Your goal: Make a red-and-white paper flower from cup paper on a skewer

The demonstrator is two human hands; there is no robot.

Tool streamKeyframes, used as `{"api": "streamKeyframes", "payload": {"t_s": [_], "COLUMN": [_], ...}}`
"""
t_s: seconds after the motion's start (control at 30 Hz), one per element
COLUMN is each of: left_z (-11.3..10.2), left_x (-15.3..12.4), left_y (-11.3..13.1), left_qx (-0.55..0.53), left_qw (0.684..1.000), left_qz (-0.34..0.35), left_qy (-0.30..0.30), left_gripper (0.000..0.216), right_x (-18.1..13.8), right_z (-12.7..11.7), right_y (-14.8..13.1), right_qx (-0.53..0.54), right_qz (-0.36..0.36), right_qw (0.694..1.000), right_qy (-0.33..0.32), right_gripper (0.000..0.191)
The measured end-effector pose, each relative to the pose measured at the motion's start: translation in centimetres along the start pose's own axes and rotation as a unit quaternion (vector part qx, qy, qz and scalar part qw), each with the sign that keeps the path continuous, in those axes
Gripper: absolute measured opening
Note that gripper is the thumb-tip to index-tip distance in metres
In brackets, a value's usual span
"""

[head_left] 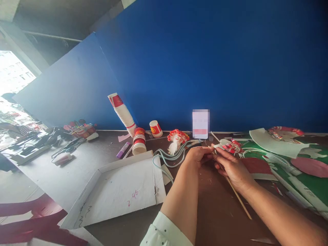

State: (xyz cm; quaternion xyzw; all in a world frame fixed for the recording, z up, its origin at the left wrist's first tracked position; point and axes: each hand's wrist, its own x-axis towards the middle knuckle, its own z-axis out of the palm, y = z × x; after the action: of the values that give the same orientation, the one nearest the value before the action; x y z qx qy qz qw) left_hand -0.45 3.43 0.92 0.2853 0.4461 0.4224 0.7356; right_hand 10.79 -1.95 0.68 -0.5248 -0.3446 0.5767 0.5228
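Observation:
My left hand (201,154) is closed, its fingertips pinched together at the upper end of a thin wooden stick (239,199). Wrapped round that same stick just below is my right hand (235,170), and the stick's lower part slants down to the right beneath it. Above the right fingers sits a red-and-white cut-paper piece (232,146) with a white part near the left fingertips; whether it is joined to the stick I cannot tell. A similar red-and-white paper flower (178,138) lies left of my hands. The fingertips partly hide each other.
A white box lid (120,189) lies at left. Behind it stand a leaning stack of paper cups (125,118), a single cup (155,129) and a purple glue stick (123,150). Pale cables (169,157) run beside a lit phone (200,123). Paper scraps cover a green mat (312,188) at right.

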Motion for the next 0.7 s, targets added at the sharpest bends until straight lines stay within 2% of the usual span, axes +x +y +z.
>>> {"api": "streamKeyframes", "payload": {"t_s": [0.27, 0.43, 0.7], "left_z": [-0.4, -0.6, -1.0], "left_x": [0.4, 0.6, 0.1], "left_y": [-0.1, -0.4, -0.1], "left_qx": [-0.001, -0.005, -0.011], "left_qw": [1.0, 0.999, 0.998], "left_qz": [0.008, 0.021, 0.022], "left_qy": [-0.015, -0.025, -0.062], "left_gripper": [0.023, 0.03, 0.027], "right_x": [0.1, 0.3, 0.4], "right_z": [0.0, 0.0, 0.0], "right_y": [0.3, 0.5, 0.3], "right_qx": [0.026, 0.022, 0.028], "right_qz": [-0.003, -0.009, 0.006], "right_qw": [1.0, 0.999, 1.0], "right_qy": [-0.01, -0.027, -0.013], "right_gripper": [0.066, 0.059, 0.048]}}
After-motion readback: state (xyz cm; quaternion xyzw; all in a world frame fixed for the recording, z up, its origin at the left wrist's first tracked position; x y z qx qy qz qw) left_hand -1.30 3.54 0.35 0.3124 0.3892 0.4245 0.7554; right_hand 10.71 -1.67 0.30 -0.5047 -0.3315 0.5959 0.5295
